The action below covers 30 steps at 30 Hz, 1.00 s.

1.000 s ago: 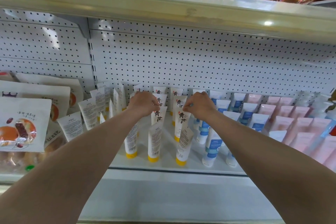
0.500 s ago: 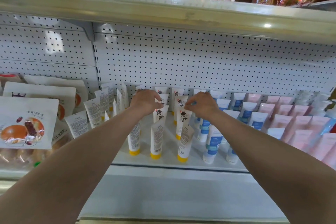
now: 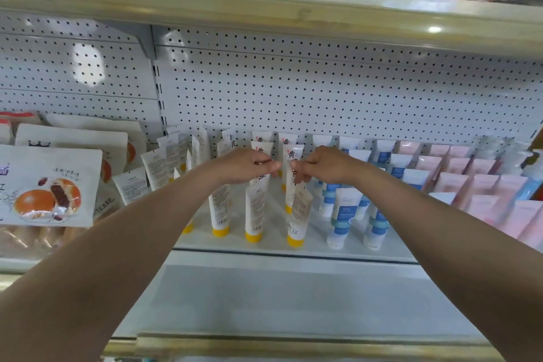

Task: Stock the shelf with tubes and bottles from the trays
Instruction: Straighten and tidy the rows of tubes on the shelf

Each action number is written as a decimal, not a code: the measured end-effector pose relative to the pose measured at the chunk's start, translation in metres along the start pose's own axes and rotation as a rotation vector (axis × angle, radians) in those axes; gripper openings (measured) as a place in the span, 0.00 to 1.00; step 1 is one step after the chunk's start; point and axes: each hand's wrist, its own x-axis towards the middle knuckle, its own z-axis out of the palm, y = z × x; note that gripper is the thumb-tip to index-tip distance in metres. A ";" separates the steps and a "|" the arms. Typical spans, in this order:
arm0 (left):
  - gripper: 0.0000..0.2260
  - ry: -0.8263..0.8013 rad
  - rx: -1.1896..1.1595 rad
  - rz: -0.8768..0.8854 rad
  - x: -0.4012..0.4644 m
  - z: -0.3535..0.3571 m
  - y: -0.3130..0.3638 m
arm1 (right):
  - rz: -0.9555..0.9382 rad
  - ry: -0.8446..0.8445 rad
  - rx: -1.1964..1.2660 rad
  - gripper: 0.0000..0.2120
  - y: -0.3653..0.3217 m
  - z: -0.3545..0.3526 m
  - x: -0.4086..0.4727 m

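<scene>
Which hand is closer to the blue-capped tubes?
Right. The right hand hovers just beside the blue-capped tubes, at their left edge; the left hand is farther left, over the yellow-capped tubes.

Readable in large brown strokes on the white tubes with yellow caps point(image 3: 293, 185): the character 黄, at the crimped tops of the two rows just behind the hands, and again, partly covered by fingers, lower on those same tubes. On the tube point(image 3: 232, 141) behind and left of these, what looks like 芪. To the far left of the yellow-capped tubes, on the front pastry bag point(image 3: 44, 185), 红 at its left edge, with a line of small print above the pictured bun too fine to make out; barcodes and back-label print on the front tubes likewise too small.
</scene>
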 end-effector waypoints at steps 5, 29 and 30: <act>0.21 -0.041 -0.011 -0.025 -0.002 0.002 -0.004 | 0.011 -0.083 -0.011 0.23 -0.003 0.002 -0.004; 0.03 0.188 -0.010 -0.080 -0.002 0.012 -0.013 | -0.043 0.065 -0.110 0.06 0.001 0.011 -0.003; 0.03 0.193 0.006 -0.077 -0.002 0.012 -0.013 | -0.044 0.072 -0.121 0.05 0.001 0.013 -0.002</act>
